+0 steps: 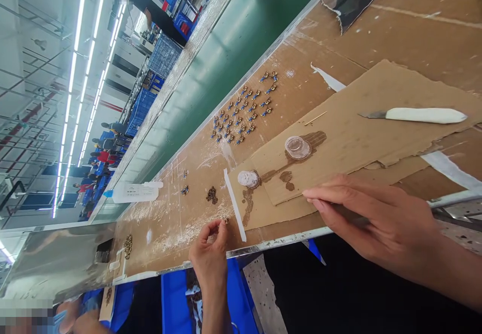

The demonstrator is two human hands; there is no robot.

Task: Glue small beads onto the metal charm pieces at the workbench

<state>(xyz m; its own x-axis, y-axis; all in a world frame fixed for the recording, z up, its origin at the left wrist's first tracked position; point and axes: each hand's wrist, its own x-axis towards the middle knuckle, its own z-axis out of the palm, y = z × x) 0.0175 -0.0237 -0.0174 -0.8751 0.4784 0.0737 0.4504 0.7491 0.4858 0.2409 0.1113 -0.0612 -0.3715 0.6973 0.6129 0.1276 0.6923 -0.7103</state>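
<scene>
Over the near edge of the table, my left hand (211,243) pinches a tiny dark brass-coloured piece (225,220) between thumb and forefinger. My right hand (376,218) hovers beside the cardboard sheet (339,143), thumb and forefinger pressed together; what they hold, if anything, is too small to make out. Between the hands stand a small cap with whitish paste (248,179) and a round, shallow dish (297,147), with wet stains around them. A pile of small dark pieces (212,195) lies beyond my left hand. Farther back, several small blue-and-gold figures (244,105) are spread out.
A white-handled craft knife (425,115) and a thin wooden stick (315,118) lie on the cardboard. A white bottle with a blue tip (135,192) rests at the left. A green conveyor belt (211,78) runs behind. Below is a blue bin (173,299); another person's hand (88,321) shows lower left.
</scene>
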